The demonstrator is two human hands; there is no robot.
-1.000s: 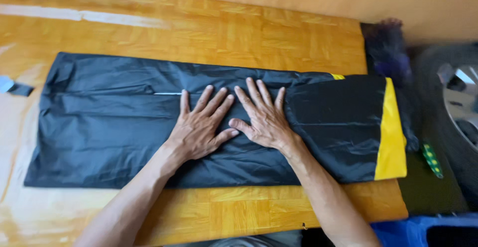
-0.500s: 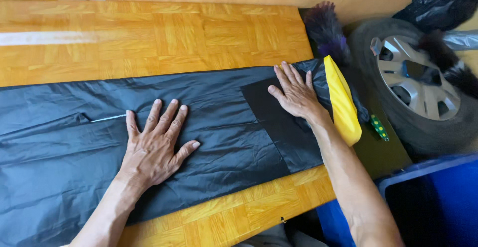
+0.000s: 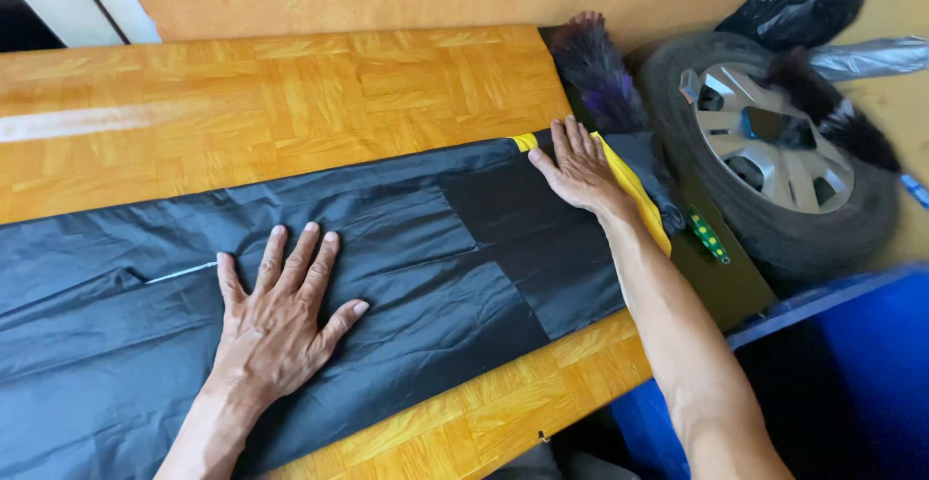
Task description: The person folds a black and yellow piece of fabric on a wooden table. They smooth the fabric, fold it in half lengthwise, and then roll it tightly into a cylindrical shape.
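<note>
Wood table, orange wall behind; tyre w/ silver hub at 2 o'clock, blue bin at 4. Black fabric w/ yellow band lies flat across table, 9 to 3. Left hand flat, fingers spread, pressing fabric centre; right hand flat on yellow end, grasping nothing.

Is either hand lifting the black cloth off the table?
No: the left hand and the right hand both lie flat, fingers spread, on the black cloth, which lies spread on the wooden table.
</note>
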